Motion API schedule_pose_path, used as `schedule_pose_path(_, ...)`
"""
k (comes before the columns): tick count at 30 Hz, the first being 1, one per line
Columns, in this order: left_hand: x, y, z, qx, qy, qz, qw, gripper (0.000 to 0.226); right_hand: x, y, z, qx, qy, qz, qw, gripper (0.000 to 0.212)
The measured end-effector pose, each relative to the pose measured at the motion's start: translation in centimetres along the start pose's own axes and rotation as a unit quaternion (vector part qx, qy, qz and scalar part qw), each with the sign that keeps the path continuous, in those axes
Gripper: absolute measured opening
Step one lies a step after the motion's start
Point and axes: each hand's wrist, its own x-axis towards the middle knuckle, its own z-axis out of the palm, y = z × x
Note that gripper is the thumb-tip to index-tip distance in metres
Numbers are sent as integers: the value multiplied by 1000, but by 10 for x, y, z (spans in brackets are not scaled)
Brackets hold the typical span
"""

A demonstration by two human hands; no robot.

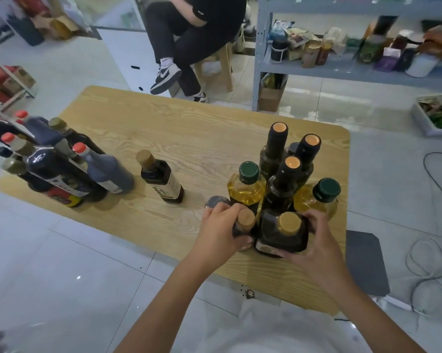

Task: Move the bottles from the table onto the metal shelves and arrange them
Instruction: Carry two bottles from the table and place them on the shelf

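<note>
Bottle cluster on table right, another cluster left, shelves behind.

bare strip of wooden table down the middle, broken by one lone dark bottle. packed at the right end: tall dark bottles and yellow oil bottles touching, no gap between. near side of that cluster taken by left hand round a cork-topped bottle, right hand round a square dark bottle. packed at the left end, second bottle group. open floor toward cluttered metal shelves.
</note>
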Motion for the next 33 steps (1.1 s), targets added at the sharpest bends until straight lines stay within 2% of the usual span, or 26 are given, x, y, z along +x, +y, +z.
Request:
schedule_pose_path(3, -3, 3, 0, 3, 8, 0, 1000, 36, 1, 1, 2, 8, -20, -20, 1000, 89)
schedule_pose_path(8, -22, -2, -4, -37, 29, -7, 999, 37, 4, -5, 6, -14, 23, -29, 999, 85)
schedule_pose_path(13, -52, -21, -39, -170, 37, -41, 984, 37, -8, -21, 14, 8, 1, -33, 999, 82)
schedule_pose_path(18, -103, -41, -93, -345, 82, -78, 932, 34, -29, -66, 29, 7, -26, -75, 997, 77)
schedule_pose_path(21, -141, -52, -123, -373, 144, -98, 911, 30, -42, -110, 43, 22, -51, -134, 989, 73)
schedule_pose_path(26, -219, -70, -167, -349, 273, -113, 890, 31, -63, -190, 92, 61, -123, -227, 964, 74)
schedule_pose_path(29, -275, -79, -194, -326, 359, -123, 866, 34, -78, -237, 128, 108, -186, -258, 942, 72)
schedule_pose_path(33, -359, -82, -234, -270, 464, -138, 832, 30, -111, -304, 177, 176, -273, -320, 890, 61)
